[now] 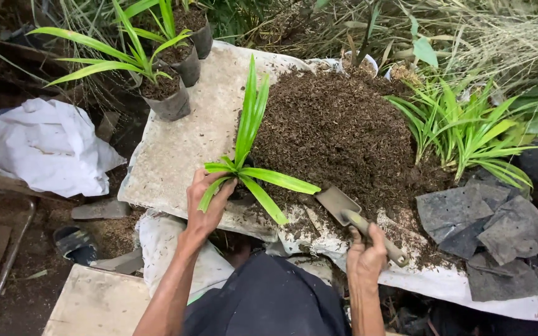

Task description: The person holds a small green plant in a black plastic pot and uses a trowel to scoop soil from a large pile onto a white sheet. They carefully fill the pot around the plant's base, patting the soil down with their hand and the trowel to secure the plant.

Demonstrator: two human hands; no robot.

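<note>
My left hand [205, 204] grips the base of a green long-leaved seedling [248, 134], holding it upright over a white sheet [182, 149]. What lies under the plant's base is hidden by my hand and its leaves. My right hand [365, 251] is closed on the handle of a small trowel [342, 206]. The trowel's blade points up and left, at the near edge of a large pile of dark brown potting mix [337, 127].
Three black grow bags with green plants [168, 93] stand at the sheet's far left corner. A bunch of loose seedlings [462, 127] lies right of the pile. Empty black grow bags [493, 227] are stacked at right. A crumpled white bag [51, 146] lies at left.
</note>
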